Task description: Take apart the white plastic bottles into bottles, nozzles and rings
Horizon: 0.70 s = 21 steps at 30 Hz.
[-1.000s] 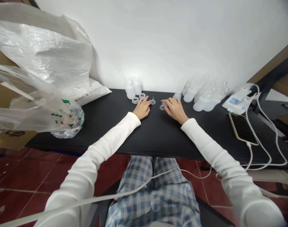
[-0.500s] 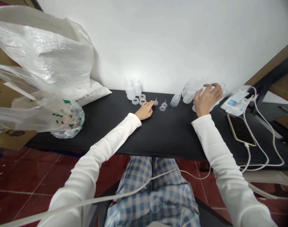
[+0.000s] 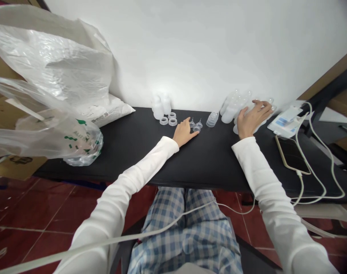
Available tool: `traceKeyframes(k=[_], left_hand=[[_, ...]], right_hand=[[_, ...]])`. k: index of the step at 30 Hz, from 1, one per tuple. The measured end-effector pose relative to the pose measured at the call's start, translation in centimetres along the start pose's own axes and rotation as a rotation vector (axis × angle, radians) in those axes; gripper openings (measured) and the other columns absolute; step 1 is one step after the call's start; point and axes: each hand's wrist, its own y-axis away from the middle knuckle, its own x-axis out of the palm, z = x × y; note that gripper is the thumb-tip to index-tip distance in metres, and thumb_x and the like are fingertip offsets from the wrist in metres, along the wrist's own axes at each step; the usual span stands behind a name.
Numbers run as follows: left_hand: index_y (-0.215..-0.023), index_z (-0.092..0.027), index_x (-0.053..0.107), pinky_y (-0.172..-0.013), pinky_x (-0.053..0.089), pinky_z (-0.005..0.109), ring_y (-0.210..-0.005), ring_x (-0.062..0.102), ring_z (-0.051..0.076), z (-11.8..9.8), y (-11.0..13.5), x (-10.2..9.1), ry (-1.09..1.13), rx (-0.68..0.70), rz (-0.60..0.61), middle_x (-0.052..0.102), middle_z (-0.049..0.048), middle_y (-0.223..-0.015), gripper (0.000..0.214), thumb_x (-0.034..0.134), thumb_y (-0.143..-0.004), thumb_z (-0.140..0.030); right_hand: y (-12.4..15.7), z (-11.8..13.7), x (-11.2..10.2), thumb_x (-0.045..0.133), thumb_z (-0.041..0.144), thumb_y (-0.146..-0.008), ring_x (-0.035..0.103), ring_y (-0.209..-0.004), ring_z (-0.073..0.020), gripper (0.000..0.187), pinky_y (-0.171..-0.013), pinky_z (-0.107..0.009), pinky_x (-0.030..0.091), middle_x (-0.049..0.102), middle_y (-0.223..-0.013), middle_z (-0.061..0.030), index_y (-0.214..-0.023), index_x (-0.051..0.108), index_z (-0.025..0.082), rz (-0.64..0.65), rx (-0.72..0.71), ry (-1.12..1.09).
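I sit at a black table (image 3: 207, 160). My left hand (image 3: 185, 132) rests palm down, fingers stretched out, its fingertips touching small clear silicone teats (image 3: 196, 125) near the table's middle. My right hand (image 3: 252, 118) lies on a row of translucent plastic bottles (image 3: 233, 106) lying on their sides at the back right, with its fingers spread over one of them. Clear rings (image 3: 168, 121) and two upright white bottles (image 3: 159, 105) stand just left of my left hand. A stack of clear caps (image 3: 212, 119) sits between my hands.
Large crinkled plastic bags (image 3: 48, 91) fill the left end of the table. A phone (image 3: 292, 155) with a white cable, and a white device (image 3: 286, 121), lie at the right. The white wall runs behind. A white cord crosses my lap.
My left hand slid right from the rings to the clear teats. My right hand went from the table's middle to the bottles at the right and now lies flatter on them.
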Motion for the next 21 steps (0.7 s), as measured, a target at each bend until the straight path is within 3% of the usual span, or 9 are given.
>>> traceKeyframes(k=[7,10,17,21], left_hand=[[-0.133,-0.008,0.051,-0.111,0.04,0.052,-0.13,0.052,0.038,-1.3,-1.5,1.8,-0.022,-0.122,-0.051,0.055,0.025,-0.135,0.058,0.065,-0.092,-0.046],[-0.133,-0.011,0.05,-0.112,0.04,0.052,-0.131,0.05,0.037,-1.2,-2.0,2.1,0.035,-0.108,-0.056,0.054,0.023,-0.135,0.054,0.065,-0.091,-0.042],[-0.137,-0.009,0.047,-0.117,0.037,0.05,-0.134,0.049,0.035,-1.1,-3.0,2.8,0.09,-0.133,-0.052,0.053,0.0236,-0.138,0.056,0.064,-0.091,-0.035],[-0.137,-0.01,0.046,-0.118,0.035,0.052,-0.136,0.047,0.035,-0.7,-4.0,3.4,0.122,-0.103,-0.068,0.053,0.0235,-0.139,0.055,0.063,-0.09,-0.033]], right_hand=[[0.3,-0.6,0.9,0.04,0.031,-0.097,0.04,-0.116,-0.0335,0.038,-0.105,-0.056,0.031,0.053,-0.125,-0.0259,-0.127,0.053,0.011,-0.018,-0.017,-0.048],[0.4,-0.4,0.8,0.042,0.029,-0.095,0.044,-0.114,-0.0335,0.037,-0.103,-0.057,0.034,0.055,-0.122,-0.0229,-0.125,0.053,0.01,-0.018,-0.058,-0.029],[0.4,-0.4,0.4,0.028,0.039,-0.103,0.042,-0.11,-0.0347,0.039,-0.102,-0.057,0.028,0.054,-0.12,-0.0282,-0.119,0.055,0.015,-0.015,-0.125,-0.142],[0.6,-0.2,0.3,0.038,0.034,-0.097,0.048,-0.108,-0.0342,0.027,-0.101,-0.061,0.034,0.056,-0.11,-0.0207,-0.11,0.055,0.016,-0.086,-0.113,-0.101]])
